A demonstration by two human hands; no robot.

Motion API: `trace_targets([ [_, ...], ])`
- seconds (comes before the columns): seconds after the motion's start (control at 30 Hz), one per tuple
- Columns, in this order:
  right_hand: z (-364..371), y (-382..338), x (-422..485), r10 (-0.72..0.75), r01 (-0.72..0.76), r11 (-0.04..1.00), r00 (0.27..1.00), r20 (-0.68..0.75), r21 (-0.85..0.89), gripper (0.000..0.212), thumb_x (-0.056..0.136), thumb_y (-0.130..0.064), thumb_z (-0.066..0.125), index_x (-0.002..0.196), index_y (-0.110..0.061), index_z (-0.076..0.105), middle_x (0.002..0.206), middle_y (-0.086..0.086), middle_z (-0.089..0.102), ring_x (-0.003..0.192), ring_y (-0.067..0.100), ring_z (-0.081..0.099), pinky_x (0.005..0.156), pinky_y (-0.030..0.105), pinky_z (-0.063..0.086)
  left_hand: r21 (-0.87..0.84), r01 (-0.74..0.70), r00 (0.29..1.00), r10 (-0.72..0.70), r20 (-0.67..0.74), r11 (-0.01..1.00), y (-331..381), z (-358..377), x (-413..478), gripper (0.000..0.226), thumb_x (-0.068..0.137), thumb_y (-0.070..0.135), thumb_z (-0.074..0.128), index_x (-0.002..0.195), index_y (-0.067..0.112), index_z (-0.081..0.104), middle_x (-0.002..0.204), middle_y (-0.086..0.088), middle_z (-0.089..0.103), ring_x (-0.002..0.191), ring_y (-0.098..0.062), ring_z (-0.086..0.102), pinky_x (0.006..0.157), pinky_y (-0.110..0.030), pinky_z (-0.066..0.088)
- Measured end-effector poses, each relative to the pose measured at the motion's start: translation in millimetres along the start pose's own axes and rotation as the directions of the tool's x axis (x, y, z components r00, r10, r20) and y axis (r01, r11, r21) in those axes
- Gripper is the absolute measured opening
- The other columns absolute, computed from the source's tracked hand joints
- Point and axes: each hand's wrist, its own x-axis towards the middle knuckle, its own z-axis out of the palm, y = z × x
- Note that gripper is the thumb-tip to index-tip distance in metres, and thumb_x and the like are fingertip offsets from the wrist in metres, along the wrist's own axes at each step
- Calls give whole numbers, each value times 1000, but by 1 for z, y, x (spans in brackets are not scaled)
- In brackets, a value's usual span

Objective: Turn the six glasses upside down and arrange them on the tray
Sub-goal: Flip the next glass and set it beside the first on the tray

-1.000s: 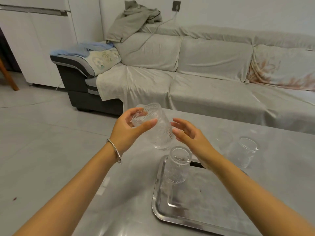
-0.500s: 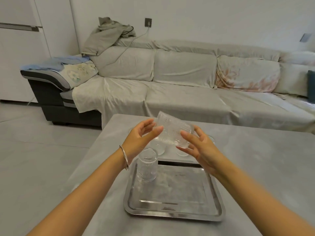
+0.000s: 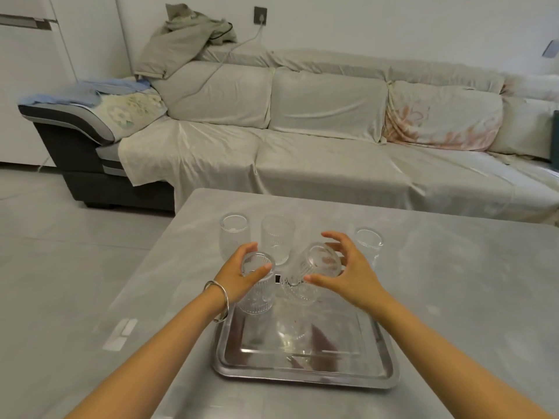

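A silver tray (image 3: 305, 367) lies on the grey table (image 3: 453, 297) in front of me. One ribbed clear glass (image 3: 257, 297) stands upside down at the tray's back left corner. My left hand (image 3: 239, 276) curves around its top with fingers apart; I cannot tell if it touches. My right hand (image 3: 348, 273) grips a second glass (image 3: 317, 264), tilted with its base toward me and its mouth low over the tray's back edge. Three more glasses stand upright on the table beyond the tray: the left glass (image 3: 234, 237), the middle glass (image 3: 277, 240) and the right glass (image 3: 369, 241).
A long sofa (image 3: 332, 146) under pale covers runs behind the table's far edge. White tape marks (image 3: 121, 334) sit on the table left of the tray. The front half of the tray holds nothing. Grey floor lies to the left.
The glass held up in both hands has come down to the tray's back edge, tilted mouth-down. My left hand has let go and moved to the upside-down glass. The view shifted.
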Motion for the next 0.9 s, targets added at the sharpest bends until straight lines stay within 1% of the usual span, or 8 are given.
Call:
trace_targets([
  [0.03, 5, 5, 1, -4, 4, 999, 1000, 14, -40, 82, 58, -32, 88, 128, -34, 45, 121, -5, 54, 115, 17, 55, 96, 40, 51, -9, 9, 1000, -9, -5, 1000, -3, 1, 0, 61, 78, 38, 65, 131, 23, 40, 135, 0, 47, 119, -12, 45, 98, -26, 36],
  [0.1, 14, 13, 3, -12, 15, 995, 999, 34, -96, 79, 59, -34, 88, 127, -31, 48, 124, -8, 56, 117, 15, 55, 101, 39, 47, -38, 22, 1000, -23, -17, 999, -7, 3, -1, 58, 77, 38, 66, 128, 25, 42, 130, 0, 50, 117, -14, 47, 97, -27, 40],
  [0.2, 22, 22, 7, -18, 27, 988, 998, 61, -151, 75, 61, -38, 86, 127, -30, 51, 129, -10, 57, 119, 10, 54, 104, 34, 44, -71, 15, 999, -17, -31, 997, -9, 5, -1, 53, 78, 37, 65, 125, 25, 44, 126, -1, 52, 115, -17, 50, 96, -29, 43],
  [0.33, 29, 27, 12, -8, 23, 981, 997, 78, -194, 77, 61, -39, 85, 129, -28, 52, 134, -7, 56, 122, 11, 52, 106, 32, 41, -88, -1, 999, -3, -46, 996, -10, 7, -2, 50, 79, 36, 64, 123, 26, 44, 123, 2, 51, 113, -14, 49, 90, -25, 41],
  [0.53, 36, 28, 18, -14, 32, 976, 996, 83, -215, 78, 61, -39, 85, 130, -27, 52, 134, -8, 55, 120, 7, 51, 101, 21, 37, -102, -4, 999, 0, -43, 995, -10, 7, -2, 50, 80, 37, 63, 124, 27, 43, 125, 2, 51, 115, -16, 49, 94, -29, 43],
  [0.67, 40, 30, 17, -18, 39, 977, 995, 102, -210, 78, 63, -41, 83, 131, -29, 48, 135, -8, 51, 117, 4, 47, 100, 21, 36, -114, -7, 999, 3, -38, 993, -11, 7, -2, 49, 79, 38, 63, 123, 29, 44, 124, 2, 51, 116, -17, 50, 96, -31, 44],
  [0.8, 41, 33, 15, -17, 35, 982, 995, 98, -188, 78, 64, -42, 82, 132, -32, 46, 134, -11, 49, 115, 3, 46, 96, 20, 36, -115, -3, 1000, 0, -25, 993, -11, 6, -2, 50, 79, 38, 64, 124, 29, 44, 126, 0, 52, 118, -19, 50, 100, -38, 44],
  [0.9, 42, 34, 15, -20, 38, 981, 995, 98, -190, 79, 64, -44, 82, 133, -31, 46, 135, -10, 49, 114, 1, 43, 96, 19, 35, -111, -8, 1000, 6, -13, 994, -10, 5, -2, 50, 79, 37, 64, 124, 29, 44, 122, 3, 52, 117, -18, 50, 100, -36, 44],
])
